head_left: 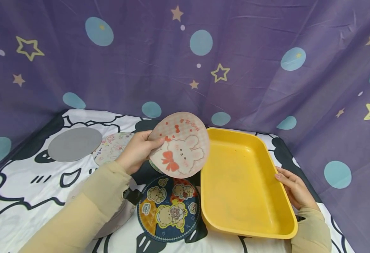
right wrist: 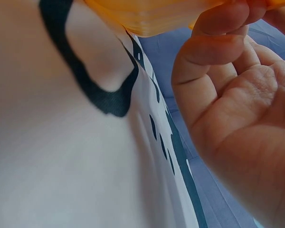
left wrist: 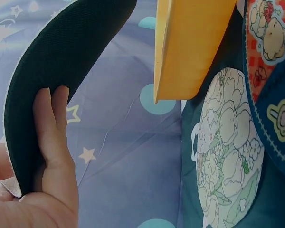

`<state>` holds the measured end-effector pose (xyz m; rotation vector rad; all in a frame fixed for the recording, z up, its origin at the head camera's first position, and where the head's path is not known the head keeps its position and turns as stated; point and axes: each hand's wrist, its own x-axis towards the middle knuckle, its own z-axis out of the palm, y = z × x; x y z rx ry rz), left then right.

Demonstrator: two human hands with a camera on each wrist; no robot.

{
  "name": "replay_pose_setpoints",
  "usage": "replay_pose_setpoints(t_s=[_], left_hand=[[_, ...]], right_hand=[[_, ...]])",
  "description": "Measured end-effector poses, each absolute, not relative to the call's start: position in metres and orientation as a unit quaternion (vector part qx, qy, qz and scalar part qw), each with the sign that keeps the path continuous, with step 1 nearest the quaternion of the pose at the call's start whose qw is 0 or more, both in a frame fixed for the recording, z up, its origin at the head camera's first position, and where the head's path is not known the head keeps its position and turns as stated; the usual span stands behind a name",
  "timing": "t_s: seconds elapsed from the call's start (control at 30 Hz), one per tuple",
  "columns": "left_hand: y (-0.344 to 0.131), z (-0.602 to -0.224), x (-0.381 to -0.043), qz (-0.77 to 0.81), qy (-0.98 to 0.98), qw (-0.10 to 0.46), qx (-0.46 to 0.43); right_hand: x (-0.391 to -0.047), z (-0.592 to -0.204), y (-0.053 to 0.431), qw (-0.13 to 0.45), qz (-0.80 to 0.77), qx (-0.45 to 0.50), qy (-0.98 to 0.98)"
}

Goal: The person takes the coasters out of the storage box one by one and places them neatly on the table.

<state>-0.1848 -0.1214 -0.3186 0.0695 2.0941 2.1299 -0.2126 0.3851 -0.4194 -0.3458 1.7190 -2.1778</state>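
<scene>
In the head view my left hand [head_left: 139,149] pinches a round pink mouse pad [head_left: 185,151] printed with a white bunny and red bow. It is lifted and tilted above the cloth, beside a yellow tray [head_left: 235,182]. The left wrist view shows the pad's dark underside [left wrist: 61,52], with fingers [left wrist: 52,123] flat against it. At the tray's right side, my right hand [head_left: 295,186] grips the rim between thumb and fingers. From the right wrist view, curled fingers [right wrist: 209,52] meet the tray's edge [right wrist: 156,19]. No objects show inside the tray.
A dark blue bear-print pad [head_left: 169,211] lies left of the tray. Farther left are a grey disc [head_left: 74,144] and a pale floral pad [head_left: 112,147]. Another flower-print pad [left wrist: 230,147] is partly covered. My left sleeve overlaps more pads. A purple curtain [head_left: 159,63] hangs behind.
</scene>
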Motion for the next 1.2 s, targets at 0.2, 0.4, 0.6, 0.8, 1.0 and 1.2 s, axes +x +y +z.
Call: replay_pose_setpoints(t_s=[0.2, 0.4, 0.6, 0.8, 1.0, 1.2], left_hand=[[-0.128, -0.319, -0.180, 0.710, 0.700, 0.076, 0.020], [-0.134, -0.320, -0.175, 0.701, 0.708, 0.081, 0.016], [-0.141, -0.320, -0.171, 0.701, 0.708, 0.078, 0.003], [-0.148, -0.322, -0.164, 0.700, 0.710, 0.073, 0.004], [-0.157, -0.324, -0.158, 0.694, 0.717, 0.071, 0.008], [-0.165, -0.325, -0.154, 0.693, 0.718, 0.067, 0.003]], right_hand=[[-0.213, -0.419, 0.384, 0.170, -0.766, -0.122, 0.608], [-0.213, -0.419, 0.383, 0.168, -0.769, -0.128, 0.603], [-0.213, -0.419, 0.384, 0.168, -0.769, -0.126, 0.603], [-0.212, -0.419, 0.384, 0.169, -0.765, -0.121, 0.609], [-0.212, -0.419, 0.385, 0.170, -0.766, -0.123, 0.607], [-0.212, -0.420, 0.385, 0.174, -0.768, -0.124, 0.603]])
